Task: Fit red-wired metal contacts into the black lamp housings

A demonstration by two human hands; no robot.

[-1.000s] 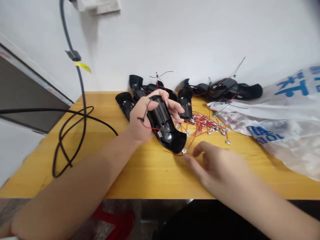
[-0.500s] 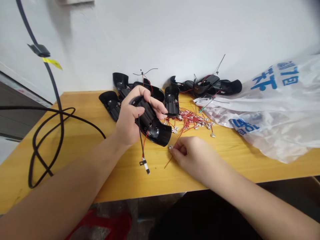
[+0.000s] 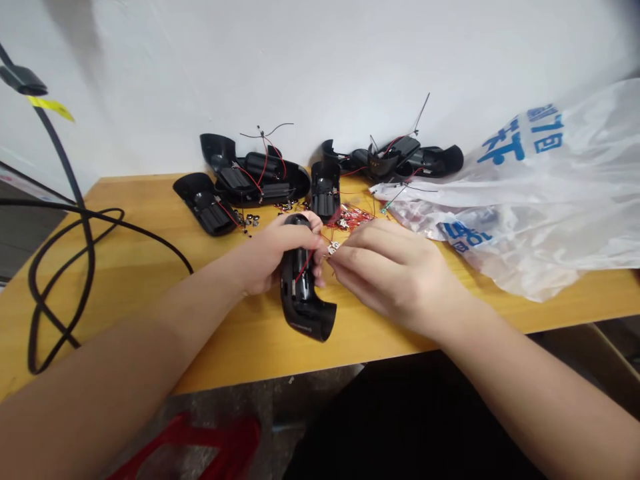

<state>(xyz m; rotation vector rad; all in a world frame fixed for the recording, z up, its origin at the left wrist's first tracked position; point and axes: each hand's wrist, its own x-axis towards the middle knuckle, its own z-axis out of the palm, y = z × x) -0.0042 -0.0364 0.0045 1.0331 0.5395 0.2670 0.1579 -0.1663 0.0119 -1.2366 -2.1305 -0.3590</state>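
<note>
My left hand [image 3: 285, 253] is wrapped round a curved black plastic housing [image 3: 305, 300], its bent end hanging toward the table's front edge. A red wire [image 3: 303, 267] runs along the inside of the housing up to my left fingertips. Close against those fingertips, my right hand [image 3: 390, 267] pinches a small silvery part [image 3: 333, 248] with a thin wire. My fingers cover much of the spot where the wire and the small part come together, so I cannot tell whether they are joined.
Several black housings [image 3: 260, 177] with loose wires stand along the wall. Behind my hands lies a heap of red-wired small parts [image 3: 355, 217], with more metal pieces [image 3: 249, 219] to its left. A plastic bag [image 3: 540, 220] covers the right; a black cable [image 3: 87, 247] loops at left.
The housing has turned and come lower in my left hand. My right hand has lifted the small silvery part from near the table up to my left fingertips. The view has shifted slightly.
</note>
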